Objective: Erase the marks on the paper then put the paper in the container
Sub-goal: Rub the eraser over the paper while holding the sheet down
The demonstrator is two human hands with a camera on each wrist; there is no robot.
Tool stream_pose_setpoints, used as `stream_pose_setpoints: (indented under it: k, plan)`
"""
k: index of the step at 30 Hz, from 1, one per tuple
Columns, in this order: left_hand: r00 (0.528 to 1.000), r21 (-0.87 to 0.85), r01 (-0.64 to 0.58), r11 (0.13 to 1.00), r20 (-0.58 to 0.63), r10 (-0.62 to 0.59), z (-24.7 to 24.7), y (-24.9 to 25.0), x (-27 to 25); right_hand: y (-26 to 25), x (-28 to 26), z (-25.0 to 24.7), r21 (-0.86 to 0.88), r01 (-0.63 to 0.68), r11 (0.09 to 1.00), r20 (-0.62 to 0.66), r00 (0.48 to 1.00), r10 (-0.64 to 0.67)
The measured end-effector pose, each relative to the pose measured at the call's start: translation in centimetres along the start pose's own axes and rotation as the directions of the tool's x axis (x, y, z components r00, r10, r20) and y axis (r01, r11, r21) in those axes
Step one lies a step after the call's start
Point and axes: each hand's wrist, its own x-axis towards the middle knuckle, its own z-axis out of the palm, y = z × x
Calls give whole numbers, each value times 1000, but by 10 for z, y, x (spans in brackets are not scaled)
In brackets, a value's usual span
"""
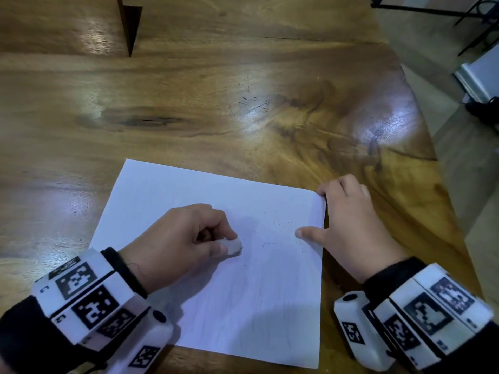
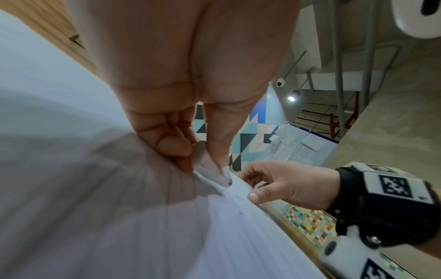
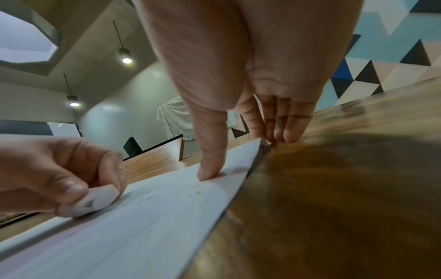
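1. Pinching a white eraser between thumb and curled fingers, the left hand presses it onto the paper.
2. Faint pencil marks and crumbs dot the sheet just right of the eraser.
3. The right hand lies open at the paper's right edge, thumb flat on the sheet, fingers straight.
4. The paper lies flat on the wooden table.

Overhead glare, soft shadows, blurred edges
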Motion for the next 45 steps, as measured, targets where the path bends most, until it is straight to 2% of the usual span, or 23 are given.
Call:
stream_pose_setpoints:
  k: [7,11,17,23,26,29,32,38,43,45]
  plan:
    - [1000,-35,17,999,-4,-17,-1,0,1,-7,6,0,37,0,999,81,997,-3]
    - [999,-24,12,1000,-42,-13,-7,-1,8,-7,18,-9,166,-40,985,71,997,28]
    - [994,11,10,1000,-107,-9,-22,1,35,-10,46,-20,204,-43,978,41,999,35]
    - [995,146,20,989,-104,-5,-29,5,48,-14,53,-27,98,-31,995,42,999,26]
    - [994,197,23,980,-110,-2,-27,7,46,-6,30,-22,7,47,999,57,997,-48]
    - [994,287,18,958,-108,13,-24,14,44,7,3,-6,-101,91,991,180,981,-72]
    - [990,380,-18,925,-122,69,-18,26,44,13,-10,7,-114,91,989,261,964,-58]
    - [995,319,-94,943,12,95,8,62,67,9,-9,6,-128,78,989,253,966,-43]
    - [991,385,-124,915,5,132,26,75,84,7,-9,7,-130,67,989,252,967,-32]
    - [984,413,-177,894,48,172,28,72,77,7,-9,7,-120,64,991,248,968,-33]
